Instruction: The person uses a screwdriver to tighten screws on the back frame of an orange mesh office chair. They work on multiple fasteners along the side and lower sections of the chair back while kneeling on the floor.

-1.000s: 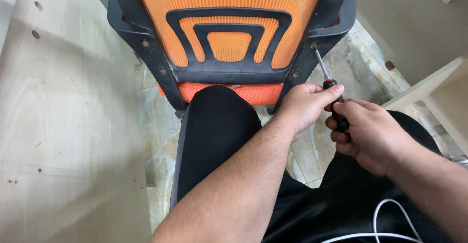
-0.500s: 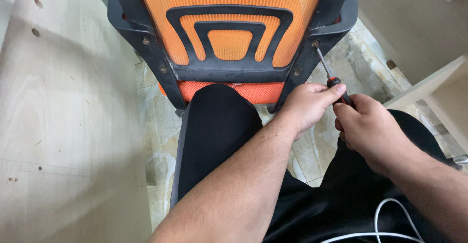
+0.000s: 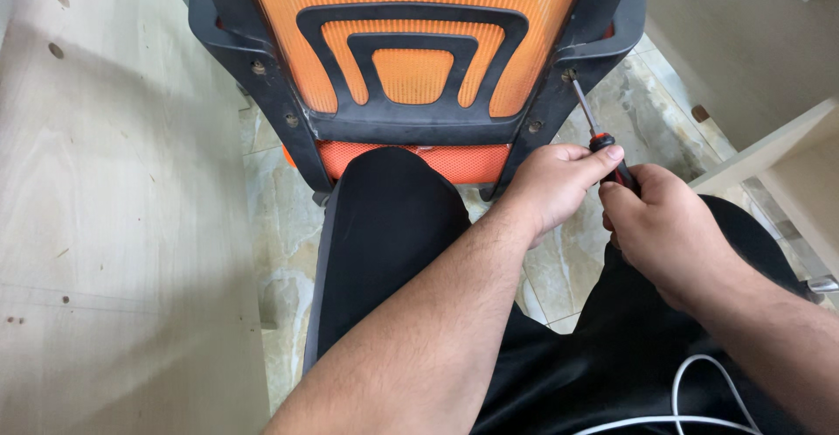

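Orange-backed chair (image 3: 411,42) is unchanged from the earlier frame. Screwdriver (image 3: 603,142) stays on the frame's right-side screw, axis slanting up-left, tip at the frame. Left hand (image 3: 555,182) pinches its collar; right hand (image 3: 664,225), slightly lower than before, wraps the handle.

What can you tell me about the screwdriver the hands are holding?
The screwdriver has a thin silver metal shaft and a red and black handle. It slants up and to the left, its tip at a screw on the chair's black frame. The left hand pinches the handle's top; the right hand wraps the rest, hiding most of it.
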